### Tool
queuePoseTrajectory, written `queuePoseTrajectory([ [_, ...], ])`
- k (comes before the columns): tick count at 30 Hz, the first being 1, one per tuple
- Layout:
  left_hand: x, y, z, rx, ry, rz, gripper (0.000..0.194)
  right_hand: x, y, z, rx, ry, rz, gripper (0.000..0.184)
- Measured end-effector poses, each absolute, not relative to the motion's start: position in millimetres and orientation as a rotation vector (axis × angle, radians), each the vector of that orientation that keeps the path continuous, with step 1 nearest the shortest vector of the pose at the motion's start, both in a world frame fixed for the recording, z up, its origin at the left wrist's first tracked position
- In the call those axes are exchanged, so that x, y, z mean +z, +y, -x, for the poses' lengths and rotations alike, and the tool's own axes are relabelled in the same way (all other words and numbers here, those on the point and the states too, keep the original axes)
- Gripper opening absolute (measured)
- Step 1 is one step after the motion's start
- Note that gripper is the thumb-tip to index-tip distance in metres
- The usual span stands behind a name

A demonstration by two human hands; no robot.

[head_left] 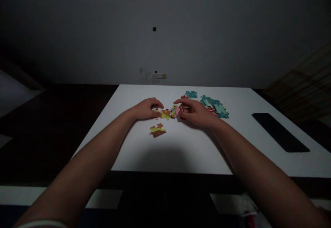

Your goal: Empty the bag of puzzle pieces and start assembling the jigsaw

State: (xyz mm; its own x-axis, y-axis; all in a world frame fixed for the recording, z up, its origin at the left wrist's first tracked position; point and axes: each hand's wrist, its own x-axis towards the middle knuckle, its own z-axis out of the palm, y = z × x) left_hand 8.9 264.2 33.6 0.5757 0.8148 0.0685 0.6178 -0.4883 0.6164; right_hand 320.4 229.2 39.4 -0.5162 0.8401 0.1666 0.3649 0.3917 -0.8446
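Both my hands rest on a white table (181, 152) over a small cluster of joined puzzle pieces (167, 113) in yellow, brown and pink. My left hand (146, 109) lies curled with its fingertips pressing the left end of the cluster. My right hand (196, 112) has its fingers bent and pinched on a pink piece (178, 111) at the cluster's right end. A loose brown and yellow piece (157, 130) lies nearer to me, apart from both hands.
A heap of teal, face-down puzzle pieces (214, 106) lies just right of my right hand, with one more teal piece (191, 94) behind. A flat black rectangle (280, 132) lies at the table's right. A grey wall with a socket (159, 76) stands behind.
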Motion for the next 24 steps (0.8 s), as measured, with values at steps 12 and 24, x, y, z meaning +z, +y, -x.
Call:
queuePoseTrajectory([
  [12, 31, 265, -9, 0.49, 1.132, -2.321, 0.043, 41, 226, -313, 1.177, -1.982, 0.987, 0.013],
  [24, 29, 267, -9, 0.505, 1.103, -2.336, 0.043, 37, 221, -310, 0.986, -2.149, 0.963, 0.039],
])
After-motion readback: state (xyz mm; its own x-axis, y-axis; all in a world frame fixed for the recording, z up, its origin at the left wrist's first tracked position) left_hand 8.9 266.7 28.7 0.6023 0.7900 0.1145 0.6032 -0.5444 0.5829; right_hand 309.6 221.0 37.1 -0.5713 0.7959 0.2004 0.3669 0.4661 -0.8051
